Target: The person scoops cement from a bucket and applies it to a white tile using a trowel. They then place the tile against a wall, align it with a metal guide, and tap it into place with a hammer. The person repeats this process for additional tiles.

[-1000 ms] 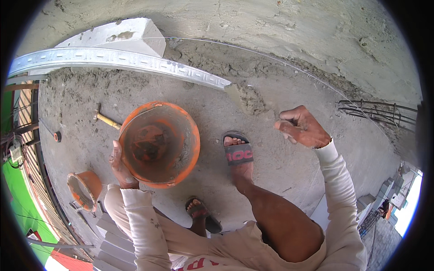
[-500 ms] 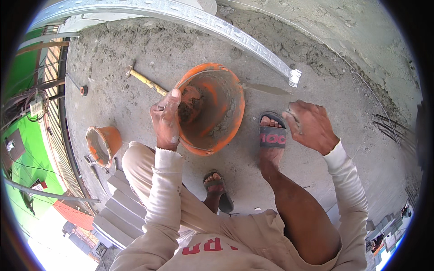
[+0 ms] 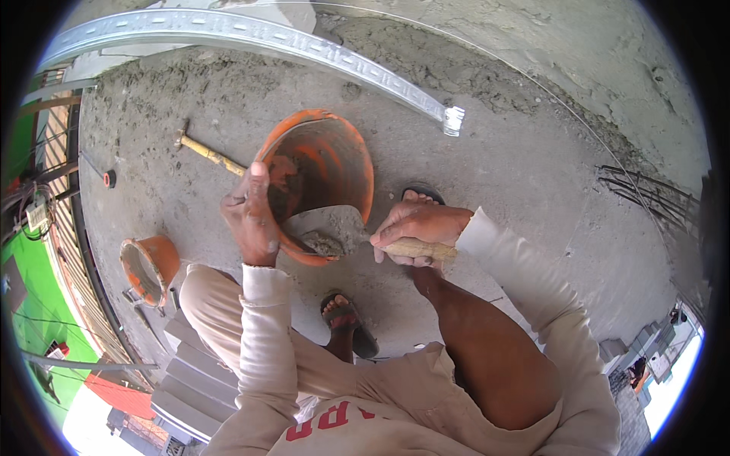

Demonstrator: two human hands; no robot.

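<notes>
My left hand (image 3: pixel 251 213) grips the rim of a large orange, mortar-streaked bucket (image 3: pixel 361 171), which is tilted, its mouth facing me. My right hand (image 3: pixel 422 224) is closed on the wooden handle (image 3: pixel 430 249) of a trowel, whose metal blade (image 3: pixel 338 226) sits inside the bucket's mouth near its lower rim, with a lump of grey mortar (image 3: pixel 323 243). A yellow-handled hammer (image 3: pixel 209 152) lies on the concrete floor just left of the bucket.
A long perforated metal bar (image 3: pixel 350 68) crosses above the bucket, beside a rough plastered wall (image 3: pixel 623 53) with a string. Rebar (image 3: pixel 639 188) protrudes at right. At left are a smaller orange bucket (image 3: pixel 161 254), stacked grey blocks (image 3: pixel 190 380) and a railed edge (image 3: pixel 57 152).
My right hand with the trowel has swung down and left, bringing the blade from near the metal bar into the bucket. The bucket, held by my left hand, is tilted further toward me.
</notes>
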